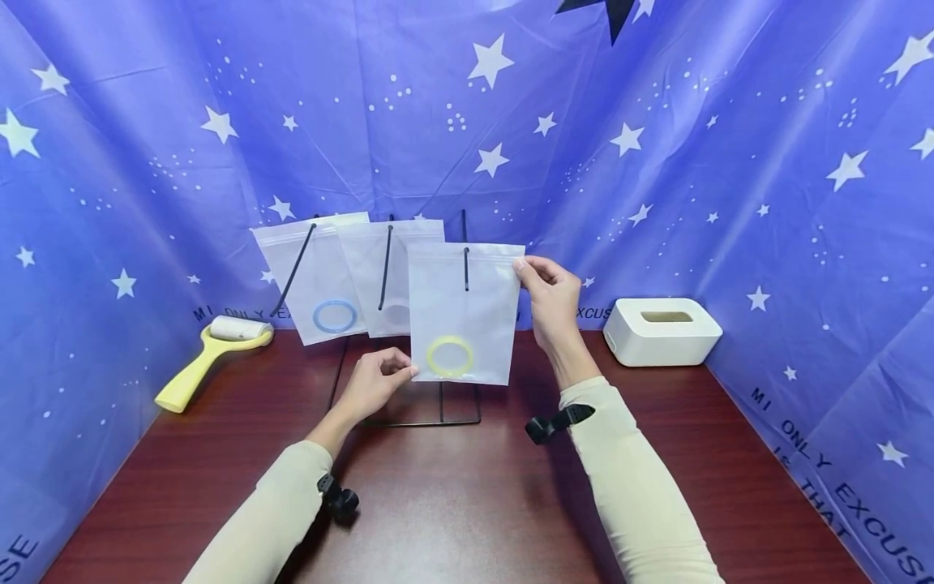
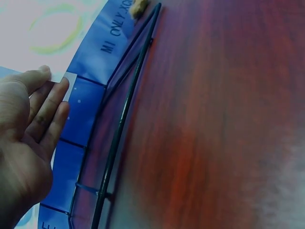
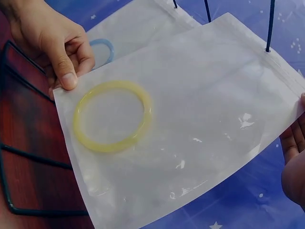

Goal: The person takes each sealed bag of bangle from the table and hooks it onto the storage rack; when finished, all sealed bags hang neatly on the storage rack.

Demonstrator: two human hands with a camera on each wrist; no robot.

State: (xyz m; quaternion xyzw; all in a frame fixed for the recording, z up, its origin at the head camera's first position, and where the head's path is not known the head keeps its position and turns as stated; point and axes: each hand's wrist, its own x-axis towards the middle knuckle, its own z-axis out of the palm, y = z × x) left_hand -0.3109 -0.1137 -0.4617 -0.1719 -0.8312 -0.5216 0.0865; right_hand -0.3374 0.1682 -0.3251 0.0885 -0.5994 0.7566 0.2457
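Observation:
A translucent white zip bag (image 1: 460,300) hangs on the right prong (image 1: 467,276) of a black wire rack (image 1: 430,423). Inside it, near the bottom, shows a yellow bangle-like ring (image 3: 79,117). My left hand (image 1: 372,381) pinches the bag's lower left corner between thumb and fingers. At the upper right edge, my right hand (image 1: 553,304) holds the same bag by its side. Behind and to the left hang two more such bags: a middle bag (image 1: 365,259) with a faint pale ring, partly covered, and a left bag (image 1: 321,272) with a blue ring (image 1: 316,316).
On the dark red wooden table (image 1: 438,503), a yellow-handled lint roller (image 1: 193,373) lies at the left. A white tissue box (image 1: 657,345) stands at the right. A blue star-patterned cloth (image 1: 584,122) surrounds the table at the back and sides.

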